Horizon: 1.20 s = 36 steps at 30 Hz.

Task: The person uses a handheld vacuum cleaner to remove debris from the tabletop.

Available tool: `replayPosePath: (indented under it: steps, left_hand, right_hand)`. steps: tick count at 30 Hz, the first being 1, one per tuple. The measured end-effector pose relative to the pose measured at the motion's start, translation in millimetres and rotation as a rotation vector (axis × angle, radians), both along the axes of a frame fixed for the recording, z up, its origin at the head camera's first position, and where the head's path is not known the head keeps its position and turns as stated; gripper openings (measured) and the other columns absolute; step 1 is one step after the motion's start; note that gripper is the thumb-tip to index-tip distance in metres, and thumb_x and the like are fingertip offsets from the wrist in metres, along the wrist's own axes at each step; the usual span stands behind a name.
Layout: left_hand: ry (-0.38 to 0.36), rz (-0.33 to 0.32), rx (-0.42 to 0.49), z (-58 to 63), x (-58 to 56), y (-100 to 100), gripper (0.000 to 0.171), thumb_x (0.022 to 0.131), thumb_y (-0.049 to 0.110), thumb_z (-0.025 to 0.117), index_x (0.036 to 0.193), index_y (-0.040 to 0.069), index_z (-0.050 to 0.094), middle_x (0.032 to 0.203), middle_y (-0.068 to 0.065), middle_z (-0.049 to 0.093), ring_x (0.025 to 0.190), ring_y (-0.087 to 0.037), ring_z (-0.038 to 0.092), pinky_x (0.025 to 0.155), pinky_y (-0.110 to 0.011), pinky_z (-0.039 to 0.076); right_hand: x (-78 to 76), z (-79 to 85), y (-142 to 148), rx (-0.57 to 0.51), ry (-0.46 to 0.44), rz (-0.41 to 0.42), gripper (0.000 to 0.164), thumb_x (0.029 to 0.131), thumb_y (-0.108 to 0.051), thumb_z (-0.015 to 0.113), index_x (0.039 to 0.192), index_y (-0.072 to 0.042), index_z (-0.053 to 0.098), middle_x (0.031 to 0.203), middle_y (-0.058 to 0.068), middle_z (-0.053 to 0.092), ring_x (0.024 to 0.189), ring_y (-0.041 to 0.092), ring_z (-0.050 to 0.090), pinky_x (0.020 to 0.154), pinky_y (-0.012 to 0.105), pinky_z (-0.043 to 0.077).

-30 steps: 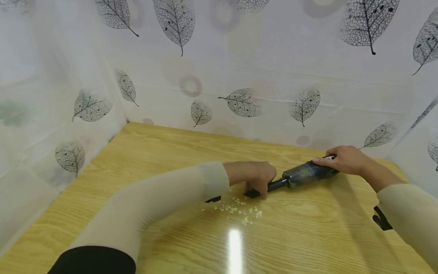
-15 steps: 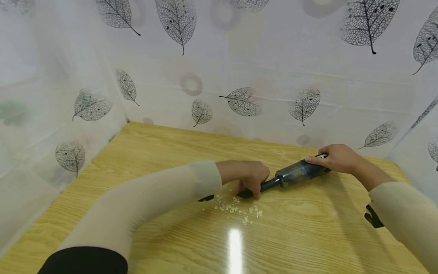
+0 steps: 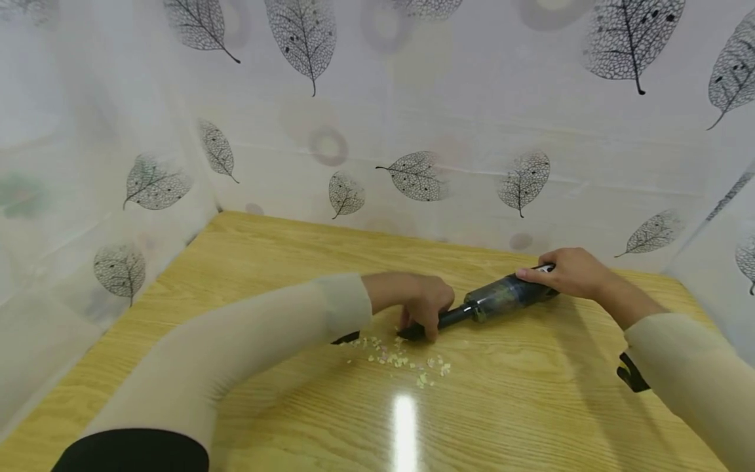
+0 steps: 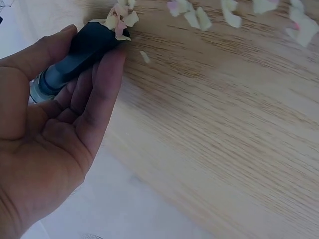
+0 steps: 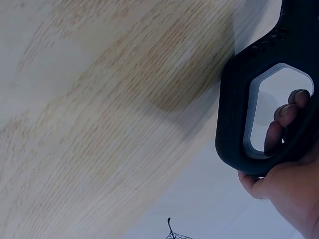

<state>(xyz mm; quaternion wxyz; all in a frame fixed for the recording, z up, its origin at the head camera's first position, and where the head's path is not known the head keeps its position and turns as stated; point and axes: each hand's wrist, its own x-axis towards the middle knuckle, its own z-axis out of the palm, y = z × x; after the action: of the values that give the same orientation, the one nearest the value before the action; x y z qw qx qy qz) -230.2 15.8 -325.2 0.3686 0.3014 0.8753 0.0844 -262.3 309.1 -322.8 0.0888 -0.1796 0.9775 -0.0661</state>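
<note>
A black handheld vacuum cleaner (image 3: 501,295) with a see-through dust cup lies slanted over the table, its narrow nozzle (image 4: 92,47) pointing left and down. My right hand (image 3: 572,272) grips its handle (image 5: 232,114); in the right wrist view several fingertips curl through the handle's loop. Near the nozzle's tip, my left hand (image 3: 427,303) holds the nozzle between thumb and fingers. Pale yellow and pinkish paper-like scraps (image 3: 398,357) lie scattered before the nozzle, and a small clump (image 4: 119,20) sits right at its mouth in the left wrist view.
The wood-grain table (image 3: 519,406) runs back to a pale curtain (image 3: 448,98) printed with leaves, which also hangs at both sides. A bright light reflection (image 3: 404,432) shows on the tabletop. Black wrist mounts (image 3: 632,373) stick out under the sleeves.
Both hands and the vacuum cleaner have slid left along the table, so the nozzle tip is further over the left part of the scraps. Both grips look the same.
</note>
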Motion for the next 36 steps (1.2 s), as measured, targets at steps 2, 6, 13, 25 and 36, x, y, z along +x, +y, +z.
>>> replayPosePath:
  steps: [2, 6, 13, 25, 36]
  left_hand:
    - [0.001, -0.002, 0.003, -0.5, -1.4, -0.5, 0.029, 0.086, 0.015, 0.079, 0.093, 0.005, 0.052, 0.094, -0.012, 0.059, 0.063, -0.026, 0.071, 0.057, -0.031, 0.062]
    - [0.032, -0.025, 0.013, 0.8, -5.0, 0.4, 0.031, 0.083, 0.016, 0.082, 0.091, 0.006, 0.053, 0.093, -0.01, 0.059, 0.064, -0.025, 0.07, 0.057, -0.03, 0.062]
    - [0.048, -0.027, 0.04, 2.8, -13.2, -0.9, 0.029, 0.082, 0.015, 0.083, 0.09, 0.007, 0.056, 0.093, -0.007, 0.059, 0.066, -0.023, 0.07, 0.057, -0.029, 0.062]
    - [0.091, -0.051, 0.042, -5.0, -24.3, -6.8, 0.03, 0.085, 0.021, 0.081, 0.092, 0.007, 0.056, 0.091, -0.006, 0.061, 0.06, -0.02, 0.068, 0.057, -0.029, 0.062]
    - [0.052, -0.045, 0.024, -6.6, -23.1, -8.8, 0.033, 0.084, 0.022, 0.083, 0.093, 0.007, 0.056, 0.092, -0.007, 0.06, 0.059, -0.019, 0.067, 0.058, -0.029, 0.062]
  right_hand:
    - [-0.4, -0.3, -0.8, -0.001, -0.003, -0.001, 0.072, 0.098, -0.057, 0.054, 0.12, 0.01, 0.065, 0.121, 0.032, 0.064, 0.105, 0.048, 0.064, 0.084, 0.057, 0.053]
    - [-1.5, -0.7, 1.5, -0.003, -0.012, -0.012, 0.073, 0.098, -0.057, 0.053, 0.122, 0.011, 0.064, 0.122, 0.033, 0.063, 0.105, 0.048, 0.063, 0.084, 0.058, 0.053]
    - [-2.7, -3.3, 5.8, 0.009, -0.024, -0.045, 0.077, 0.099, -0.059, 0.05, 0.124, 0.012, 0.062, 0.122, 0.034, 0.063, 0.1, 0.046, 0.065, 0.082, 0.058, 0.053]
    - [-8.0, -2.8, 0.7, 0.027, -0.002, -0.05, 0.081, 0.098, -0.061, 0.048, 0.125, 0.014, 0.061, 0.122, 0.035, 0.063, 0.105, 0.05, 0.063, 0.088, 0.062, 0.05]
    - [-7.0, -0.8, -4.7, 0.018, -0.003, -0.036, 0.078, 0.098, -0.06, 0.051, 0.125, 0.012, 0.062, 0.122, 0.033, 0.064, 0.108, 0.049, 0.062, 0.088, 0.06, 0.051]
